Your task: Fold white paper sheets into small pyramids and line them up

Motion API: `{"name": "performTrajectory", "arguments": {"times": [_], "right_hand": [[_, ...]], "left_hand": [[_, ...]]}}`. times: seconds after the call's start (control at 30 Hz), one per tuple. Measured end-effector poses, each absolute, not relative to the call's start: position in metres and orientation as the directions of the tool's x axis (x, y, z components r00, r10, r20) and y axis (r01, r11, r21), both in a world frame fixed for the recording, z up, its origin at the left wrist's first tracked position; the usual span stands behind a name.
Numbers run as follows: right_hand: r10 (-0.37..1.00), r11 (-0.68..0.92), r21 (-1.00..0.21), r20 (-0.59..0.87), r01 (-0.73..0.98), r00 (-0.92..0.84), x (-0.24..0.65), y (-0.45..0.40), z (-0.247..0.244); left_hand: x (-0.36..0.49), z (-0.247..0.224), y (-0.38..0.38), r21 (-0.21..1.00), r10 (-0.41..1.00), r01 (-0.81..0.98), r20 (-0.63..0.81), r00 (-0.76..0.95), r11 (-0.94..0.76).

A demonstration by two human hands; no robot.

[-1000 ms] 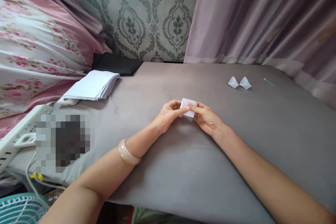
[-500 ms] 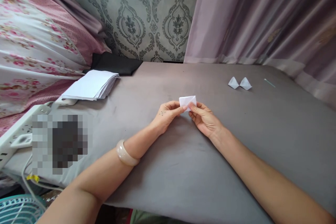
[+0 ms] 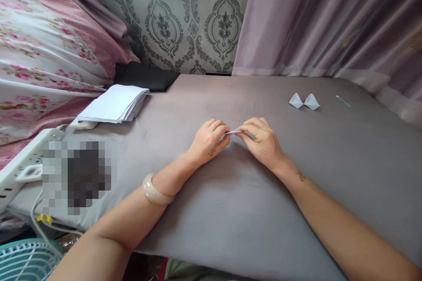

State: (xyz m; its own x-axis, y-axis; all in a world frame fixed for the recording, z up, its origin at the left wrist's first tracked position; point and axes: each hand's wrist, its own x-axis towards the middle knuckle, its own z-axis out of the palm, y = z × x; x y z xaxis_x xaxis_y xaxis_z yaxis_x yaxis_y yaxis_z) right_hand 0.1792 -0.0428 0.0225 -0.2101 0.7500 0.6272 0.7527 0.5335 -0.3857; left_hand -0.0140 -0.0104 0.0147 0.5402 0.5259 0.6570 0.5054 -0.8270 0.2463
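Between both hands is a small piece of folded white paper [image 3: 233, 132], seen nearly edge-on as a thin strip above the grey covered table [image 3: 211, 210]. My left hand [image 3: 211, 138] pinches its left end with thumb and fingers. At the opposite end, my right hand [image 3: 262, 141] grips it the same way, knuckles turned up. The fingers hide both ends of the paper. Farther back to the right stand two folded white paper shapes [image 3: 303, 102], pointed at the top and side by side.
A stack of white paper [image 3: 115, 103] lies at the back left, by a black folder-like item [image 3: 145, 77]. Left of me are a white power strip [image 3: 29, 162] with cables and a fan [image 3: 26, 257]. A cotton swab [image 3: 343, 101] lies at the right. Curtains [image 3: 316, 22] border the table.
The folded paper has tipped from showing its broad face to lying nearly edge-on. My right hand has turned over, its back now up, and both hands have shifted apart toward the paper's ends.
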Motion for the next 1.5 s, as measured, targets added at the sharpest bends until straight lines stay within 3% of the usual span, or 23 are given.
{"name": "performTrajectory", "arguments": {"times": [0.1,0.2,0.3,0.43,0.53,0.7,0.8,0.87,1.17,1.33,1.5], "right_hand": [[0.696,0.531,-0.091,0.613,0.843,-0.373,0.181,-0.047,0.023],[0.697,0.5,0.098,0.544,0.861,-0.467,0.183,-0.049,0.023],[0.718,0.484,0.176,0.48,0.857,-0.504,0.184,-0.05,0.023],[0.745,0.497,0.202,0.4,0.844,-0.534,0.187,-0.058,0.023],[0.802,0.494,0.094,0.334,0.864,-0.495,0.19,-0.066,0.022],[0.918,0.388,-0.353,0.232,0.852,-0.322,0.196,-0.069,0.015],[0.973,0.229,-0.582,0.143,0.781,-0.179,0.202,-0.062,0.012],[0.991,0.13,-0.657,0.061,0.743,-0.119,0.206,-0.057,0.012],[0.99,-0.004,-0.758,-0.095,0.652,-0.104,0.211,-0.042,0.024],[0.976,-0.032,-0.701,-0.175,0.713,-0.128,0.211,-0.036,0.029],[0.941,-0.168,-0.646,-0.33,0.744,-0.074,0.208,-0.026,0.038]], "left_hand": [[-0.017,0.014,-0.008,0.083,0.46,0.529,0.619,0.637,-0.844],[-0.017,0.014,-0.007,0.023,0.474,0.54,0.511,0.717,-0.841],[-0.014,0.014,-0.01,0.038,0.498,0.53,0.406,0.766,-0.847],[-0.006,0.012,-0.015,0.156,0.52,0.499,0.353,0.778,-0.853],[-0.003,0.007,-0.017,0.307,0.547,0.463,0.311,0.777,-0.832],[-0.006,0.006,-0.016,0.609,0.733,0.503,0.202,0.649,-0.613],[-0.008,0.012,-0.017,0.711,0.812,0.516,0.133,0.569,-0.478],[-0.009,0.017,-0.018,0.741,0.842,0.525,0.101,0.53,-0.419],[-0.012,0.025,-0.014,0.777,0.872,0.551,-0.005,0.489,-0.305],[-0.013,0.026,-0.011,0.769,0.864,0.56,-0.022,0.503,-0.307],[-0.012,0.026,-0.009,0.777,0.887,0.59,-0.095,0.452,-0.217]]}}
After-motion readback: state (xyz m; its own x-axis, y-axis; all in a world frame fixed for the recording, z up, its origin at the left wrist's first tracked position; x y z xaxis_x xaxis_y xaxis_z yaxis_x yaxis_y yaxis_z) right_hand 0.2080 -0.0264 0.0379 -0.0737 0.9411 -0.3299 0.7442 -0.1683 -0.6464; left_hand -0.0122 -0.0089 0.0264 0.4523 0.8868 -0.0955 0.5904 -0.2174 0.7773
